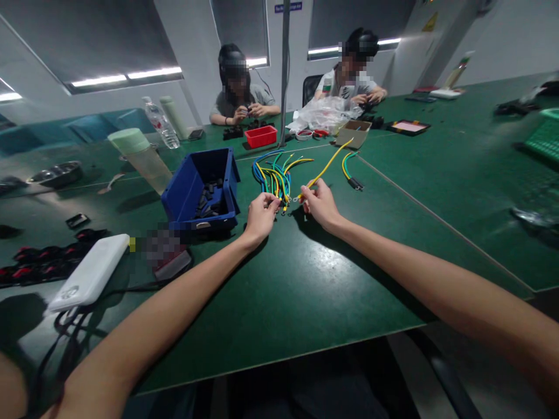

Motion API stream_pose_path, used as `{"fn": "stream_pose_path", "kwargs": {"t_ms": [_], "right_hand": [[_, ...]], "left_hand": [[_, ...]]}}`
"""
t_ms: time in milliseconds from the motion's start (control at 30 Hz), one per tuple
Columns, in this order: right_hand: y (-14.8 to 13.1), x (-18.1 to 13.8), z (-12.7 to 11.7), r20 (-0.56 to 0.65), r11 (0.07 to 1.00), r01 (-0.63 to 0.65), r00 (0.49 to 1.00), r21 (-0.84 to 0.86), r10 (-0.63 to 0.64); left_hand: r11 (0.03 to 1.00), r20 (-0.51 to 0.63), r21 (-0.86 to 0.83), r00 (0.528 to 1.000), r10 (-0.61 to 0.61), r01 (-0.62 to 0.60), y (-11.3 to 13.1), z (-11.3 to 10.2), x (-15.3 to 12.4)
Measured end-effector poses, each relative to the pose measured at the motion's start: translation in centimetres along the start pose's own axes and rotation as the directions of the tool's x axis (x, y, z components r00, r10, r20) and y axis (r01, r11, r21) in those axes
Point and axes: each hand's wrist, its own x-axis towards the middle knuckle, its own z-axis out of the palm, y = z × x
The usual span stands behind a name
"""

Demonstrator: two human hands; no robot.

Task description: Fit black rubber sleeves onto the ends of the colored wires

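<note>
My right hand pinches a yellow wire close to its ring terminal, and the wire's free end points up and away to the right. At the near end of a pile of blue, green and yellow wires, the fingers of my left hand are pressed together. What they hold, if anything, is hidden. Ring terminals show at the pile's near end, between my hands. Farther right lies a small set of green and yellow wires with a black sleeve at one end.
Left of the wires stands a blue bin with black pieces inside. A bottle with a green lid, a white power bank and a red tray are around it. Two people sit across the table, near a metal pole.
</note>
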Motion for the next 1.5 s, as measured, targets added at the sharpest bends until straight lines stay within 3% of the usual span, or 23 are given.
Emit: {"fn": "stream_pose_path", "kwargs": {"t_ms": [133, 267, 467, 667, 900, 1067, 1267, 1500], "right_hand": [[-0.1, -0.2, 0.0, -0.004, 0.999, 0.023, 1.0, -0.031, -0.023], [-0.6, -0.7, 0.2, 0.006, 0.999, 0.042, 0.999, -0.013, -0.042], [-0.7, -1.1, 0.7, 0.01, 0.998, 0.049, 0.999, 0.037, -0.05], [-0.3, -1.1, 0.8, -0.006, 0.998, 0.044, 0.999, 0.05, -0.044], [-1.0, -1.5, 0.8, -0.115, 0.998, 0.056, 0.992, 0.036, -0.052], [-1.5, -1.8, 1.0, -0.092, 0.996, 0.053, 0.995, 0.069, -0.047], [-1.5, -1.7, 1.0, -0.12, 0.991, 0.042, 0.992, 0.127, -0.027], [-1.5, -1.6, 1.0, -0.061, 0.99, 0.001, 0.998, 0.138, 0.007]], "left_hand": [[0.993, -0.008, -0.1, 0.998, -0.067, 0.066, 1.0, 0.3, -0.5], [0.955, 0.072, -0.227, 0.981, -0.178, 0.19, 1.6, 1.4, -2.0], [0.945, -0.082, -0.296, 0.981, -0.173, 0.142, 1.3, 2.0, -2.3], [0.943, -0.085, -0.309, 0.984, -0.158, 0.125, 1.0, 1.8, -2.0], [0.944, -0.105, -0.307, 0.982, -0.158, 0.12, 1.2, 1.8, -2.0], [0.948, -0.087, -0.282, 0.98, -0.177, 0.146, 1.3, 1.9, -2.0], [0.936, -0.156, -0.326, 0.969, -0.194, 0.135, 1.1, 2.0, -1.9], [0.934, -0.123, -0.332, 0.976, -0.178, 0.129, 1.1, 1.9, -1.9]]}}
